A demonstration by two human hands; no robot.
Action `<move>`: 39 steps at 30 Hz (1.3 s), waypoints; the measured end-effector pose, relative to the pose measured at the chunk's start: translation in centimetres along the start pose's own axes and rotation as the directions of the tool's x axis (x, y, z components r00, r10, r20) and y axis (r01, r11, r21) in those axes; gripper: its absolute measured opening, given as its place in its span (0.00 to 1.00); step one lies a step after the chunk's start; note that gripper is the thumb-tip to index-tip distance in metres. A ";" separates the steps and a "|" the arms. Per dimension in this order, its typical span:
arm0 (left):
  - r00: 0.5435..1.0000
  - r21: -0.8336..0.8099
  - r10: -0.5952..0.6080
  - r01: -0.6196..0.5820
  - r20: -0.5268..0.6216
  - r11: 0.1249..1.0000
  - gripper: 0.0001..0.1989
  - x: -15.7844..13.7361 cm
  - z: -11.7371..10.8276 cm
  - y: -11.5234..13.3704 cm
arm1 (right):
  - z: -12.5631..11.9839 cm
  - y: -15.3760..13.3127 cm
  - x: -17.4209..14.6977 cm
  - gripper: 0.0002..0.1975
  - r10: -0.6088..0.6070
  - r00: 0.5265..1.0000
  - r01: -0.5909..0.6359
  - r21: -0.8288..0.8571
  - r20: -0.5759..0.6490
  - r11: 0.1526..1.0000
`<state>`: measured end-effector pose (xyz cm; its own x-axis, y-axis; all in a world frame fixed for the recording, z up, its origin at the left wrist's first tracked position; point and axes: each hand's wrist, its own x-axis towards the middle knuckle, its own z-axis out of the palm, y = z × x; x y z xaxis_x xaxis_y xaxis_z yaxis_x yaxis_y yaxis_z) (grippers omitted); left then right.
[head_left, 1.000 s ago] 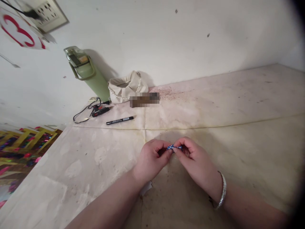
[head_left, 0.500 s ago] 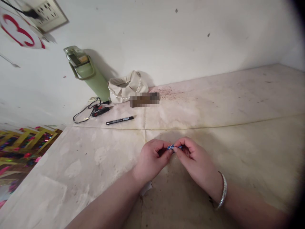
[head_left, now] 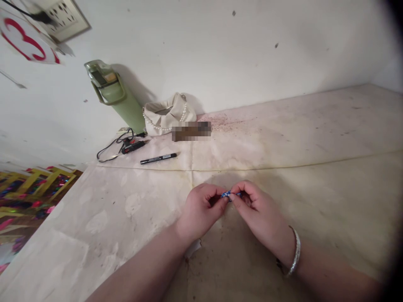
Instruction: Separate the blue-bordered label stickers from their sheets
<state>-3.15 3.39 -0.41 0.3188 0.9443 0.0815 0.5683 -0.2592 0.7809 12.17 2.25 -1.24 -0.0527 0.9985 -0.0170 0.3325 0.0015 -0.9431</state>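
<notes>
Between my two hands, over the middle of the table, is a small blue-and-white patterned piece (head_left: 226,194), perhaps a wrapper or rolled strip; its exact kind is too small to tell. My left hand (head_left: 201,209) pinches its left end between thumb and forefinger. On the other end, the thumb and fingertips of my right hand (head_left: 256,209) are closed, covering part of it. A silver bracelet (head_left: 295,251) circles my right wrist. Beneath my left wrist a small whitish scrap (head_left: 193,248) lies on the table.
A black marker (head_left: 158,158) lies beyond my hands. Farther back are a black corded tool (head_left: 132,147), a green bottle (head_left: 121,100), a cream bag (head_left: 163,115) with pearls and a blurred-out brown item (head_left: 190,131). The creased, cloth-covered table (head_left: 103,209) meets the white wall behind.
</notes>
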 end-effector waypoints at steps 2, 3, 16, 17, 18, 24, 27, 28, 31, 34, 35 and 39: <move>1.000 0.000 -0.002 0.002 0.004 1.000 0.07 0.0 0.0 0.0 | 0.0 0.0 0.0 0.05 0.000 1.000 0.000 0.001 0.000 1.000; 1.000 -0.001 -0.003 0.003 0.004 1.000 0.07 0.0 0.0 0.0 | 0.0 0.0 0.0 0.05 0.001 1.000 -0.001 0.005 0.002 1.000; 1.000 0.008 -0.007 0.007 0.002 1.000 0.07 0.0 0.0 0.0 | 0.0 0.1 -0.1 0.06 0.003 1.000 -0.003 0.002 0.013 1.000; 1.000 0.008 -0.011 0.011 0.001 1.000 0.07 0.0 0.0 0.1 | 0.0 0.1 -0.1 0.06 0.004 1.000 -0.004 0.003 0.015 1.000; 1.000 0.007 -0.013 0.013 0.001 1.000 0.07 0.0 0.0 0.1 | 0.0 0.1 0.0 0.06 0.005 1.000 -0.005 0.003 0.014 1.000; 1.000 0.002 -0.003 0.003 0.000 1.000 0.07 0.0 -0.1 0.0 | -0.1 0.1 0.0 0.06 0.007 1.000 -0.008 0.011 0.016 1.000; 1.000 0.003 -0.008 0.008 -0.010 1.000 0.06 0.0 0.0 -0.1 | -0.1 0.1 0.0 0.06 0.009 1.000 -0.009 0.012 0.016 1.000; 1.000 0.005 -0.008 0.008 -0.012 1.000 0.06 -0.1 0.0 -0.1 | -0.1 0.0 0.0 0.06 0.009 1.000 -0.010 0.009 0.014 1.000; 1.000 0.012 -0.004 0.004 -0.013 1.000 0.06 -0.1 0.1 -0.1 | -0.1 -0.1 0.0 0.05 0.006 1.000 -0.006 -0.002 0.014 1.000; 1.000 0.015 0.001 -0.001 -0.011 1.000 0.06 -0.1 0.1 -0.1 | -0.1 -0.1 0.0 0.05 0.003 1.000 -0.003 -0.014 0.017 1.000; 1.000 0.012 0.003 -0.003 -0.009 1.000 0.06 0.0 0.1 -0.1 | -0.1 -0.1 0.0 0.06 0.002 1.000 -0.002 -0.017 0.016 1.000; 1.000 0.004 -0.004 0.004 -0.004 1.000 0.07 0.0 0.0 -0.1 | -0.1 0.0 -0.1 0.06 -0.001 1.000 0.002 -0.022 0.016 1.000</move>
<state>-3.19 3.38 -0.47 0.3130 0.9463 0.0809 0.5725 -0.2560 0.7789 12.21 2.15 -1.18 -0.0679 0.9975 -0.0208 0.3534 0.0045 -0.9355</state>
